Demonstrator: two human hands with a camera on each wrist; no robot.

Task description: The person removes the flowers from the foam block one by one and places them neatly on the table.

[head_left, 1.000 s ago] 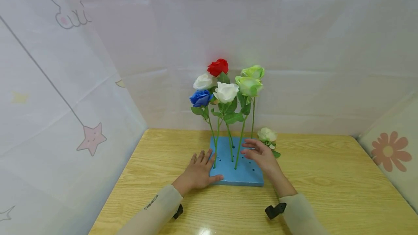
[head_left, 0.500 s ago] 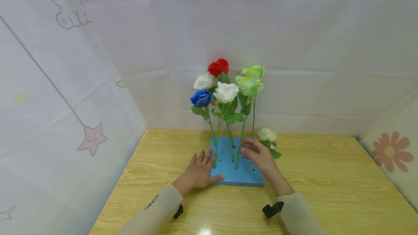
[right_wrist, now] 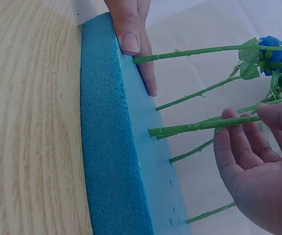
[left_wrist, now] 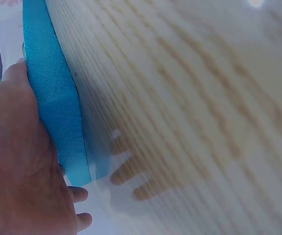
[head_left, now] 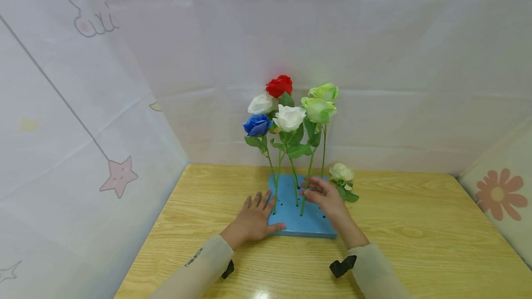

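Note:
A blue foam board point(head_left: 307, 230) with small holes lies on the table, holding several artificial roses upright by their stems. My left hand point(head_left: 254, 219) rests with spread fingers on the board's left side, its thumb along the front. My right hand point(head_left: 330, 200) is at the front light-green rose point(head_left: 319, 110), whose stem point(right_wrist: 199, 125) passes between thumb and curved fingers low down. In the board also stand a blue rose point(head_left: 256, 125), two white ones, the nearer white rose point(head_left: 289, 117) in front, a red rose point(head_left: 279, 86) and a second green rose point(head_left: 328, 91).
A cream-white rose point(head_left: 342, 173) lies on the wooden table point(head_left: 407, 225) to the right of the board, partly behind my right hand. A printed cloth point(head_left: 374, 59) stands behind and at both sides.
My right hand has moved slightly left, and its thumb and fingers have come around the front green rose's stem. The left hand stays in place.

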